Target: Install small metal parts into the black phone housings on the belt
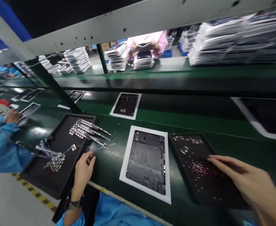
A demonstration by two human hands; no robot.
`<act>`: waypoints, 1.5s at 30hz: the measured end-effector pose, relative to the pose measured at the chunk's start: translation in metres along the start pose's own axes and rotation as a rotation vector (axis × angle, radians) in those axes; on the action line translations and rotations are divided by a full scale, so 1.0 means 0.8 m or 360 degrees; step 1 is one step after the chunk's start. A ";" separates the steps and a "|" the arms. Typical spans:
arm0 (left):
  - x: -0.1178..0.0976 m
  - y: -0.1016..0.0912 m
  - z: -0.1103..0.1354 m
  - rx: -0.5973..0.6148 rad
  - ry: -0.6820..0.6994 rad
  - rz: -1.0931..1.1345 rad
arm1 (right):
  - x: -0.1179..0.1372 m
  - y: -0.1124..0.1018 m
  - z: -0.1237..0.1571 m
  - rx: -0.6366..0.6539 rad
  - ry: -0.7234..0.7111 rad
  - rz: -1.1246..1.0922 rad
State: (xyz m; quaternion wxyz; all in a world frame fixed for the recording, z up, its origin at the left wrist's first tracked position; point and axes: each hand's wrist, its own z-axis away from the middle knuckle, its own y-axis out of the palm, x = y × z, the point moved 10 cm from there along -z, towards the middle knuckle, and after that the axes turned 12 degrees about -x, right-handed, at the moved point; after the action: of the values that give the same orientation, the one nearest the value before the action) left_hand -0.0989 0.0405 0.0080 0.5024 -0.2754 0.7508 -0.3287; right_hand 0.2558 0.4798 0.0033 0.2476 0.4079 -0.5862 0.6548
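My left hand [83,171] is at the right edge of a black tray [65,185], fingers curled around the near end of a thin flex cable [102,147]. More flex cables [91,128] with small boards lie fanned across the tray's far edge, and a tangled bunch [55,160] is inside it. My right hand [243,179] is over a second black tray [185,175], thumb and forefinger pinched together; anything between them is too small to make out. Tiny pale parts [199,169] are scattered below it. Between my hands, a tablet housing [146,160] lies on a white sheet [126,169].
Another housing [126,104] lies farther back on the green bench [100,179]; a dark panel [267,114] is at right. A slanted green post [55,84] rises behind the left tray. A co-worker's sleeve [3,147] is at left. Wrapped stacks [236,40] fill the far shelf.
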 end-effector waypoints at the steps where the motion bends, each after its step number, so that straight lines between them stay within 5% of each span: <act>1: -0.005 0.003 0.001 -0.0010 0.0064 -0.0042 | 0.004 -0.003 0.005 -0.0036 0.0043 -0.0047; 8: -0.073 0.054 -0.011 0.0116 0.0538 -0.0456 | 0.040 -0.030 0.031 -0.0340 0.0092 -0.0252; 13: -0.077 0.076 -0.027 0.0247 0.0668 -0.0598 | 0.026 -0.022 0.042 -0.0152 0.0274 -0.0370; 18: -0.090 0.079 -0.031 0.0362 0.0746 -0.0180 | 0.006 -0.001 0.051 -0.0005 0.0325 -0.0406; 24: -0.116 0.070 -0.034 0.0494 0.0406 0.0479 | 0.051 0.055 0.074 0.0347 0.0032 -0.0415; 29: -0.142 0.096 -0.009 0.0855 -0.0065 0.1012 | 0.095 0.105 0.099 0.0586 -0.0119 -0.0492; 32: -0.144 0.110 0.000 0.0860 -0.0323 0.1228 | 0.110 0.124 0.109 0.0692 -0.0142 -0.0568; 40: -0.158 0.090 -0.011 0.0776 -0.0423 0.1394 | 0.139 0.136 0.125 0.0865 -0.0219 -0.0534; 45: -0.215 0.098 0.020 0.1278 -0.0180 0.1264 | 0.149 0.161 0.146 0.1123 -0.0169 -0.0627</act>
State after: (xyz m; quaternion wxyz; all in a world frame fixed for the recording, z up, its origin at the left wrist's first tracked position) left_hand -0.0315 0.2150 0.0417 0.6923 0.2236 0.5848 -0.3589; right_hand 0.1159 0.3236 0.0258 0.1825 0.6054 -0.2481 0.7339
